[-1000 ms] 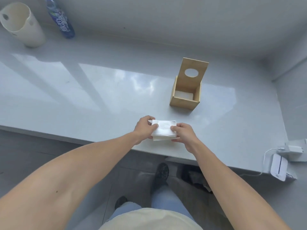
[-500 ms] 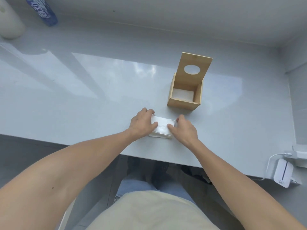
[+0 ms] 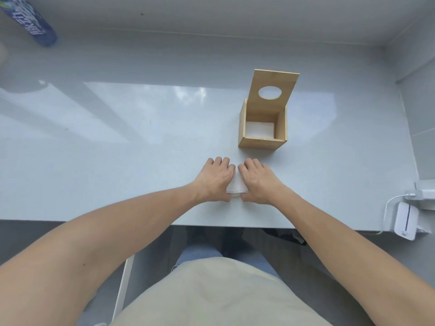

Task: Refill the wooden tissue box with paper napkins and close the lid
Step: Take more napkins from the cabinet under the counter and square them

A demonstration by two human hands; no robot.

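Note:
A wooden tissue box stands on the pale table, its lid with a round hole swung up and back. White napkins lie at the bottom inside. In front of the box, near the table's front edge, a white stack of paper napkins rests on the table. My left hand and my right hand press in on it from both sides, palms down, fingers curled over the far edge. The hands cover most of the stack.
A blue bottle lies at the far left corner. At the right edge of the table sit a white device and a white charger with cable. A wall runs behind the table.
Both hands have closed inward over the napkin stack, hiding most of it. The stack has come down from the air onto the table. The camera has leaned forward.

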